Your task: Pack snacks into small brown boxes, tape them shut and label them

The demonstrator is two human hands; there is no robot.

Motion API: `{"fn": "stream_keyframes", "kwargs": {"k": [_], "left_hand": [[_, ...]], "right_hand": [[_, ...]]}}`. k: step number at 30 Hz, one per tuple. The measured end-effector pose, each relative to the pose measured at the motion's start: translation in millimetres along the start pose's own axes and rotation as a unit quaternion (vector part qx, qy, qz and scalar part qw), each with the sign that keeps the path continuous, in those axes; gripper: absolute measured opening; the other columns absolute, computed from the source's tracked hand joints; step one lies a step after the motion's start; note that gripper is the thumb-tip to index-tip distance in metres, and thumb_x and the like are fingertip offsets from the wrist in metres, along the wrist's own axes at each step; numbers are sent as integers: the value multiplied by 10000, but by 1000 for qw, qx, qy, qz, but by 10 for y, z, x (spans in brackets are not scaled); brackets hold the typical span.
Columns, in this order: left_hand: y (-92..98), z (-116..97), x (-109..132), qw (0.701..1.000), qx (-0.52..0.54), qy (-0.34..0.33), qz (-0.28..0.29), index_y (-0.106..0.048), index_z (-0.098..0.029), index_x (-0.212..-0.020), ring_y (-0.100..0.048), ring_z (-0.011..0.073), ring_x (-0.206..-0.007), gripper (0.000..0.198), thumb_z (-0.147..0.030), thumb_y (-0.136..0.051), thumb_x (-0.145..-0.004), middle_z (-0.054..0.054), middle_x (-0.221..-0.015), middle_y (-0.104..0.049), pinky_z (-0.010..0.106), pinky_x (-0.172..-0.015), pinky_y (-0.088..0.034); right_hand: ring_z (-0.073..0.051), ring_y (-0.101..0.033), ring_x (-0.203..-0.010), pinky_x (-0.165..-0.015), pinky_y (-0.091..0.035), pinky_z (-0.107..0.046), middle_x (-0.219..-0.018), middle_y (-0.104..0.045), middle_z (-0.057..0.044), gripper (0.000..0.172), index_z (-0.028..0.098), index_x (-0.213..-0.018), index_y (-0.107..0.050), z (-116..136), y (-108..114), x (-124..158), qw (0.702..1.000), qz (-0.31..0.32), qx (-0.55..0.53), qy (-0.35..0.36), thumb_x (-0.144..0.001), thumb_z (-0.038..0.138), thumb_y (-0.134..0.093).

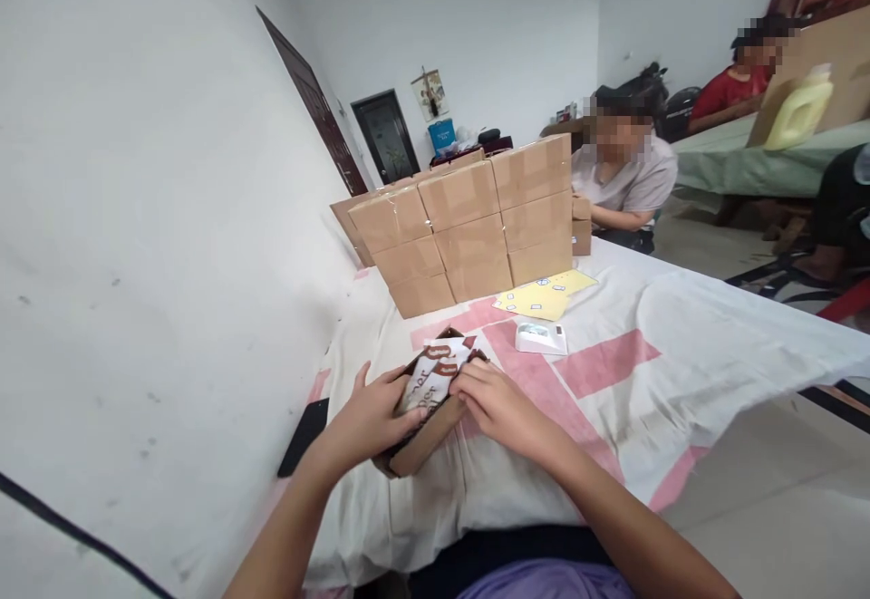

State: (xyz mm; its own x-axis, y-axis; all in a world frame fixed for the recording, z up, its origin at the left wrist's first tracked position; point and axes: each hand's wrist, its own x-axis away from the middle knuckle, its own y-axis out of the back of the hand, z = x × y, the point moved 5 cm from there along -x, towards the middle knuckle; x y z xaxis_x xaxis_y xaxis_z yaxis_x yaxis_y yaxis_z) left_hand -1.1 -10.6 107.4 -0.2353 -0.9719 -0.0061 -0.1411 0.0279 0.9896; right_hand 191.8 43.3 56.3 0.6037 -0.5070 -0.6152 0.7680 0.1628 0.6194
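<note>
A small open cardboard box (427, 443) lies on the cloth-covered table (680, 345) in front of me. A white packet with brown lettering (435, 377) sticks out of it. My left hand (371, 413) grips the box's left side, fingers curled against the packet. My right hand (499, 404) is closed on the packet and the box's right edge, pressing it in.
Stacked sealed cardboard boxes (468, 227) form a wall at the table's far end. A yellow sheet (544, 295) and a small white device (540, 338) lie beyond the box. A seated person (629, 178) works behind the stack. A white wall runs along the left.
</note>
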Motion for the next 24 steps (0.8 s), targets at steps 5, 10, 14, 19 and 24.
{"fn": "stream_keyframes", "kwargs": {"k": [5, 10, 14, 19, 24], "left_hand": [[-131, 44, -84, 991, -120, 54, -1, -720, -238, -1034, -682, 279, -1132, 264, -303, -475, -961, 101, -1126, -761, 619, -1230, -181], [2, 19, -104, 992, -119, 48, 5, -729, -259, -1063, -653, 339, -1181, 257, -388, -639, -860, 109, -1128, -756, 640, -1180, -270], [60, 174, 23, 993, 76, 8, -91, -634, -350, -1288, -485, 278, -1400, 397, -518, -546, -940, 51, -1414, -611, 488, -1149, -411], [-524, 631, 419, 873, 159, 173, -427, -522, -218, -1335, -584, 313, -1231, 550, -598, -432, -947, 190, -1386, -488, 482, -950, -567], [-1236, 629, 308, 882, 250, 156, -367, -405, -210, -1475, -506, 339, -1368, 667, -617, -417, -946, 188, -1410, -537, 522, -1116, -456]], "right_hand": [[-225, -582, -969, -865, -483, -387, -981, -665, -55, 193, 204, -964, -644, 16, -38, 39, 1000, 0, 13, -17, -974, 80, -497], [-237, -579, -996, -863, -514, -393, -1000, -638, -76, 243, 214, -1007, -659, 20, -35, 96, 1000, -15, 1, -28, -950, 65, -476], [-315, -497, -1282, -1064, -452, -540, -1331, -544, -152, 470, 245, -1377, -527, -288, 132, 153, 981, -162, -14, -102, -916, 254, -619], [-297, -483, -1392, -1092, -460, -494, -1513, -491, -137, 608, 277, -1477, -443, -829, -113, -33, 960, -108, -205, -157, -918, 427, -628], [-279, -605, -1212, -1000, -512, -451, -1289, -637, -108, 524, 273, -1355, -563, -934, -279, -83, 955, -149, -208, -150, -861, 400, -686]]}}
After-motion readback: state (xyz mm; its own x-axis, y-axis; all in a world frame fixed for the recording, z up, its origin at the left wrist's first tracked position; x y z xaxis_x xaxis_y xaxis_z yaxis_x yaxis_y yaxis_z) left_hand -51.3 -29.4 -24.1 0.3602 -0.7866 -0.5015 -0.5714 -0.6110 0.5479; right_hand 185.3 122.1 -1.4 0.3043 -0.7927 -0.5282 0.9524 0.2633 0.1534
